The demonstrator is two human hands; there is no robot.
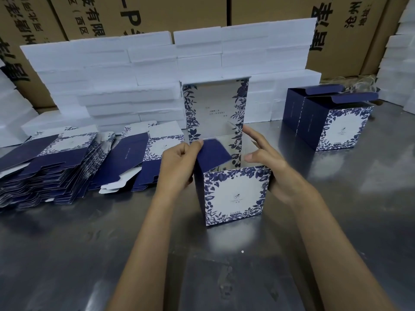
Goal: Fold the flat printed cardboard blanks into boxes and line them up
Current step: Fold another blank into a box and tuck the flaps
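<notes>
Well to the left of the gripped carton, two fanned stacks of flat blanks (48, 162) are laid on the metal table (67, 254), the nearer stack (137, 160) lying just beside the left hand. A wall of white foam blocks (134, 75) is stacked behind them. The navy side flap (213, 153) of the half-formed box (233, 196) is pinched between thumb and curled fingers of the left hand (179, 167). The box is stood upright on the table between both hands, its tall lid panel (216, 108) raised at the back. Its right wall is touched by the right hand (267, 162), whose fingers are held nearly straight and loosely spread. Further right, two finished boxes (332, 122) with raised lids are lined up touching one another.
</notes>
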